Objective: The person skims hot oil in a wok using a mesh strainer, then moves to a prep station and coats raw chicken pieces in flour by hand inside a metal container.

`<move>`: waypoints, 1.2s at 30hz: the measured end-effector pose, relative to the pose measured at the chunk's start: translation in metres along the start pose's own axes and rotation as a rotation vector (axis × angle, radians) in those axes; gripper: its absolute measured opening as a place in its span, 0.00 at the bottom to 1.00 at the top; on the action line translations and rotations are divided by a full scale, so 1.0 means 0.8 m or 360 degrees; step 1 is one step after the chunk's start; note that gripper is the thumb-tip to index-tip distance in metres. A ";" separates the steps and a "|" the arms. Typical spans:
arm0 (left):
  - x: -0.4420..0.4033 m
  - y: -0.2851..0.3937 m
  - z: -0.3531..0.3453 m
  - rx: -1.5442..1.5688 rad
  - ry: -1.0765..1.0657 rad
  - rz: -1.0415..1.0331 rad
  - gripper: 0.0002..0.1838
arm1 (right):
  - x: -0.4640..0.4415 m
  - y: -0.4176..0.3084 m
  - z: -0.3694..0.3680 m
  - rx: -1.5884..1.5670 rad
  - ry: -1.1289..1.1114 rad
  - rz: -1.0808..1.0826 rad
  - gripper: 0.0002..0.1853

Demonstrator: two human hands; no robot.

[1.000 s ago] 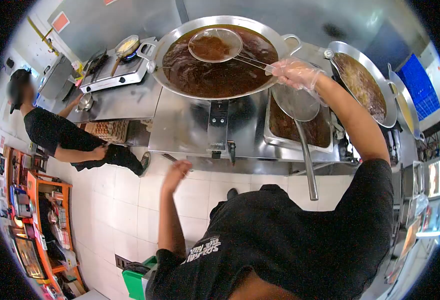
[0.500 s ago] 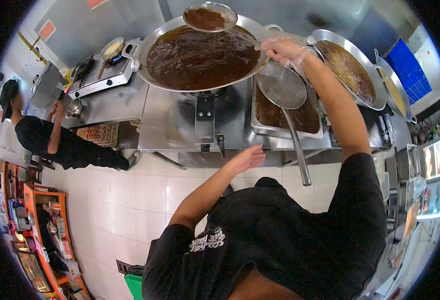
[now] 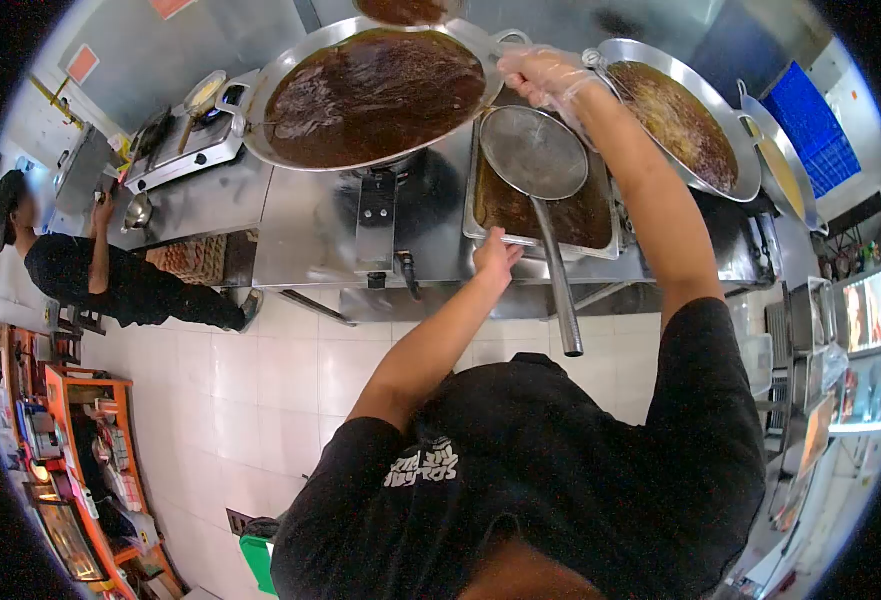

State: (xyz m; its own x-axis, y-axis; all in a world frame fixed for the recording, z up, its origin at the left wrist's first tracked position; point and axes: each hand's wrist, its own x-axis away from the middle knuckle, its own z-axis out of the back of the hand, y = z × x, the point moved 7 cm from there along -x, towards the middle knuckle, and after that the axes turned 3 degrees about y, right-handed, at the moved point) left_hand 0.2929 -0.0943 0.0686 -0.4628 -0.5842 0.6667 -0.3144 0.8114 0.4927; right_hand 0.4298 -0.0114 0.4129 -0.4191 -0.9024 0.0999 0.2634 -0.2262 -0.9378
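Observation:
My right hand [image 3: 543, 75], in a clear plastic glove, is closed on the handle of a strainer. The strainer's round bowl [image 3: 410, 8], with dark brown liquid or mesh showing in it, is above the far rim of a big wok [image 3: 270, 150] of dark oil, cut off by the view's top edge. My bare left hand [image 3: 497, 258] is closed on the front rim of a rectangular metal tray [image 3: 545, 243] of brown liquid. Across this tray lies a second long-handled mesh strainer [image 3: 533, 152], its handle sticking out past the counter edge toward me.
Right of the tray stands another wok [image 3: 755, 190] of bubbling oil, with a pan [image 3: 795, 190] of yellowish liquid beyond. At left, a person [image 3: 90, 265] in black stands by a gas stove [image 3: 190, 155]. Egg trays [image 3: 188, 258] sit below the steel counter [image 3: 305, 215].
My left hand has moved forward from above the floor to the tray's front rim. The strainer in my right hand has shifted toward the top edge. The view has shifted slightly.

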 end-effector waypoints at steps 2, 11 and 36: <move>0.003 0.003 0.003 0.0014 0.0112 -0.0045 0.19 | -0.001 0.012 -0.002 -0.0032 -0.0092 -0.0024 0.10; 0.037 -0.004 0.032 0.0075 0.0156 -0.0112 0.17 | 0.019 -0.025 0.041 0.0105 -0.0090 0.0224 0.09; 0.225 -0.033 -0.027 -0.1397 -0.0675 -0.0065 0.14 | 0.083 0.078 0.046 0.0015 -0.0161 -0.0095 0.12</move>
State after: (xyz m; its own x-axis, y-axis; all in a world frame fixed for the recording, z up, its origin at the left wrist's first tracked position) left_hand 0.2361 -0.2213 0.1875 -0.7792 -0.4171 0.4678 0.3127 0.3880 0.8670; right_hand 0.4505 -0.0986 0.3732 -0.3446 -0.9195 0.1890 0.2487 -0.2836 -0.9261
